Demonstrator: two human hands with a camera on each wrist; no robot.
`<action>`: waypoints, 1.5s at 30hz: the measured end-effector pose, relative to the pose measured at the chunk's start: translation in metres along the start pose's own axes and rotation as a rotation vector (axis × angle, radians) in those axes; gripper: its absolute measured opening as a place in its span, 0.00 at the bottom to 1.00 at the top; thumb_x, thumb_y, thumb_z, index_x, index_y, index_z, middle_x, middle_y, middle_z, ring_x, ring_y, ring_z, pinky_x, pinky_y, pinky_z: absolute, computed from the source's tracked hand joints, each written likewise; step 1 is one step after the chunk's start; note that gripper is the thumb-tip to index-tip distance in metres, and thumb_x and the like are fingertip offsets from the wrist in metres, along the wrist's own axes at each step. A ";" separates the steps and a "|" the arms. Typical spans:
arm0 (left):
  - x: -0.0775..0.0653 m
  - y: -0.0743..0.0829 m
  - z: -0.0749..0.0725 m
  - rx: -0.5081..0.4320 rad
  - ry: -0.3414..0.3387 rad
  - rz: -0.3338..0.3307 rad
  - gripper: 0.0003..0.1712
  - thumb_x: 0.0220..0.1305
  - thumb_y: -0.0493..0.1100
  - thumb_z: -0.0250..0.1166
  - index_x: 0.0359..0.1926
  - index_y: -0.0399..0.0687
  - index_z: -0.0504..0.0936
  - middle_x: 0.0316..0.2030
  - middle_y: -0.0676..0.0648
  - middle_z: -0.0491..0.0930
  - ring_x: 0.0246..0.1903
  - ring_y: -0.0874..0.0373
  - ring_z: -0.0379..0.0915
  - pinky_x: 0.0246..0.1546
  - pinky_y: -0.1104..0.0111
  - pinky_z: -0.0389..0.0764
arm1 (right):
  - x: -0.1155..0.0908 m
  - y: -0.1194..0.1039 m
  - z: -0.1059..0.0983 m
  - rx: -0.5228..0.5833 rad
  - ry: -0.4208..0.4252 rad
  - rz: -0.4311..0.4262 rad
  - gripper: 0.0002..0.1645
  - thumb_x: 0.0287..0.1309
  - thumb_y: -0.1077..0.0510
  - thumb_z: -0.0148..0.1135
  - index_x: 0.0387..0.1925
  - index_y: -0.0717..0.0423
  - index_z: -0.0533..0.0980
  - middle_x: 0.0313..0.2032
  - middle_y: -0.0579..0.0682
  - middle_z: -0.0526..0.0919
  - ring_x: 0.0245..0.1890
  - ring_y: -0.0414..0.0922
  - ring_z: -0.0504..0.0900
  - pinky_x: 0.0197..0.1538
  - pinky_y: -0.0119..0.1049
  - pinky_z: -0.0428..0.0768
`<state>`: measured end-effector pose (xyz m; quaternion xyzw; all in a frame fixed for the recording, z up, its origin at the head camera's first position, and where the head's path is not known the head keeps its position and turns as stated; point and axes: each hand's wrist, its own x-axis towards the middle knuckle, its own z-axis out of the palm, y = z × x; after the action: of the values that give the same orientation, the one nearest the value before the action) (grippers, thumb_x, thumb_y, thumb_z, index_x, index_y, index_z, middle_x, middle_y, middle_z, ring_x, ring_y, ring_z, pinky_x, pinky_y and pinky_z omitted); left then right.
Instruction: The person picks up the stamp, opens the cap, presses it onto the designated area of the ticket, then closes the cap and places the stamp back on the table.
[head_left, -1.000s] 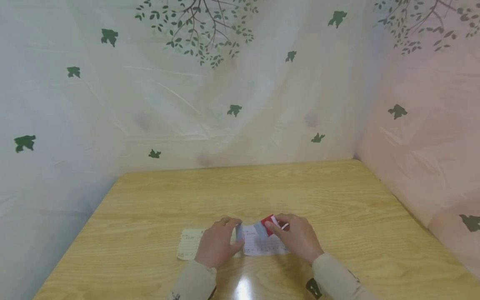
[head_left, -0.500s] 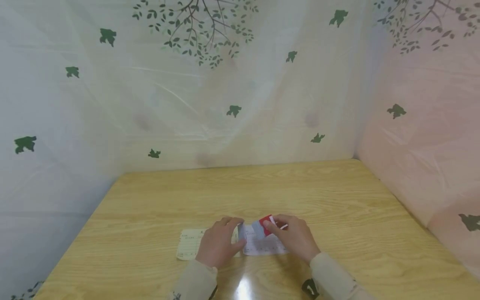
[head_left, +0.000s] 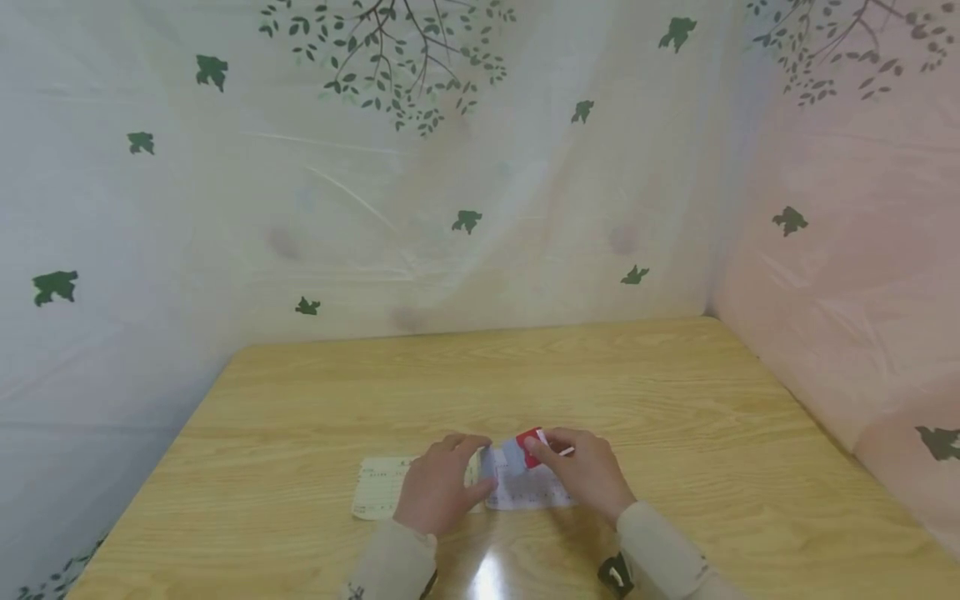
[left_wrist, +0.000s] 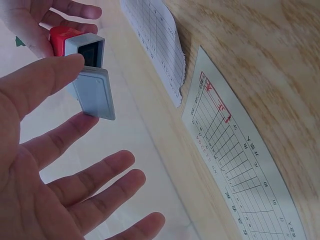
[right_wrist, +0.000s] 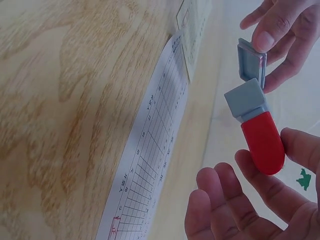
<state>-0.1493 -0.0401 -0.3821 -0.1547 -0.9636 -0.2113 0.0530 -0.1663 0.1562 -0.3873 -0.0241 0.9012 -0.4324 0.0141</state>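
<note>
My right hand pinches the red handle of a self-inking stamp between thumb and fingers. Its grey body points left, and a dark recess shows in its end in the left wrist view. Between the thumb and index finger of my left hand is the stamp's flat grey cap, the other fingers spread. Cap and body stand edge to edge, with the cap off the body's end. Under the hands lie a white printed slip and, to the left, a pale yellow-green slip, partly hidden by my left hand.
The slips lie on a wood-grain table. A pale curtain printed with green leaves and branches stands behind the table and along its sides. Red printed characters show on the pale slip in the left wrist view.
Both hands have drawn slightly closer together: the right with the stamp a little left, the left with the cap a little right. The slips have stayed in place.
</note>
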 end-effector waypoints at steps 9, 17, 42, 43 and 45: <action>-0.001 0.000 0.002 -0.023 0.025 0.011 0.28 0.51 0.54 0.65 0.54 0.52 0.74 0.52 0.42 0.73 0.49 0.45 0.71 0.46 0.49 0.72 | -0.001 0.001 0.001 -0.002 0.000 0.039 0.27 0.50 0.33 0.56 0.43 0.47 0.80 0.38 0.46 0.81 0.38 0.44 0.77 0.39 0.45 0.76; -0.002 0.001 0.002 -0.029 0.043 0.020 0.29 0.52 0.55 0.65 0.55 0.52 0.73 0.51 0.42 0.74 0.49 0.45 0.71 0.46 0.50 0.72 | -0.003 0.001 0.001 0.020 0.009 0.068 0.29 0.48 0.32 0.56 0.43 0.47 0.80 0.39 0.48 0.81 0.39 0.45 0.77 0.39 0.44 0.75; -0.008 0.002 0.001 -0.083 0.068 0.042 0.29 0.52 0.55 0.65 0.55 0.53 0.73 0.50 0.43 0.75 0.49 0.46 0.71 0.46 0.50 0.73 | -0.010 -0.002 0.007 0.128 -0.021 0.140 0.32 0.50 0.31 0.54 0.44 0.49 0.80 0.43 0.49 0.81 0.32 0.41 0.79 0.33 0.36 0.73; -0.008 0.003 0.001 -0.084 0.067 0.040 0.29 0.52 0.55 0.65 0.55 0.53 0.73 0.50 0.43 0.75 0.49 0.46 0.71 0.46 0.50 0.73 | -0.010 -0.002 0.007 0.127 -0.020 0.136 0.31 0.50 0.31 0.54 0.44 0.48 0.80 0.43 0.48 0.81 0.32 0.41 0.79 0.33 0.36 0.73; -0.008 0.003 0.001 -0.086 0.065 0.037 0.29 0.52 0.55 0.64 0.55 0.54 0.73 0.51 0.43 0.75 0.49 0.46 0.71 0.46 0.49 0.72 | -0.010 -0.001 0.007 0.131 -0.024 0.130 0.29 0.51 0.31 0.53 0.41 0.47 0.81 0.42 0.47 0.81 0.32 0.41 0.79 0.32 0.35 0.73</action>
<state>-0.1410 -0.0395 -0.3834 -0.1679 -0.9484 -0.2564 0.0816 -0.1556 0.1506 -0.3903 0.0306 0.8705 -0.4881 0.0544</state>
